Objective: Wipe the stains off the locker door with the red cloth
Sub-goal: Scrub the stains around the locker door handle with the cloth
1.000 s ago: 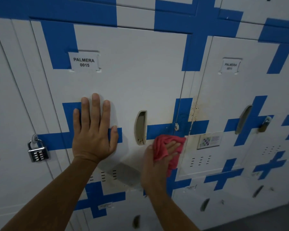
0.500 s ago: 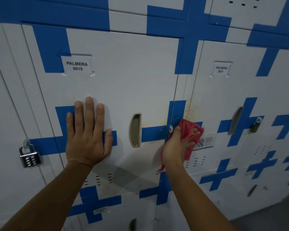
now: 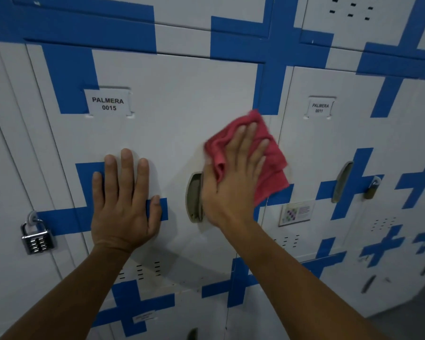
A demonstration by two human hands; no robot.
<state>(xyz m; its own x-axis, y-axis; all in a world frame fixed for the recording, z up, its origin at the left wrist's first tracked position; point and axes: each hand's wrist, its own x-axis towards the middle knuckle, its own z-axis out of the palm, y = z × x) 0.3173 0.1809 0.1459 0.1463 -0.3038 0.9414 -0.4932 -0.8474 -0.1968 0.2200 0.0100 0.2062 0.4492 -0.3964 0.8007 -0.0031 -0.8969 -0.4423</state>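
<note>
The white locker door [image 3: 182, 99] with blue cross stripes carries a label reading PALMERA 0015 [image 3: 109, 103]. My right hand [image 3: 233, 175] presses the red cloth [image 3: 270, 165] flat against the door's right side, above the recessed handle [image 3: 194, 198], fingers spread over the cloth. The cloth reaches the door's right edge and the seam to the neighbouring locker. My left hand [image 3: 125, 200] lies flat and open on the door, left of the handle, holding nothing. Faint brownish marks show around the cloth's left edge.
A combination padlock [image 3: 36, 235] hangs on the locker at the left. The locker at the right, labelled PALMERA 0011 [image 3: 319, 107], has a small sticker [image 3: 296, 213] and a padlock [image 3: 372, 186]. More lockers sit above and below. Dark floor shows at the bottom right.
My right hand has moved the red cloth up from the door's latch area to above the handle and flattened it under spread fingers. The left hand stays pressed on the door.
</note>
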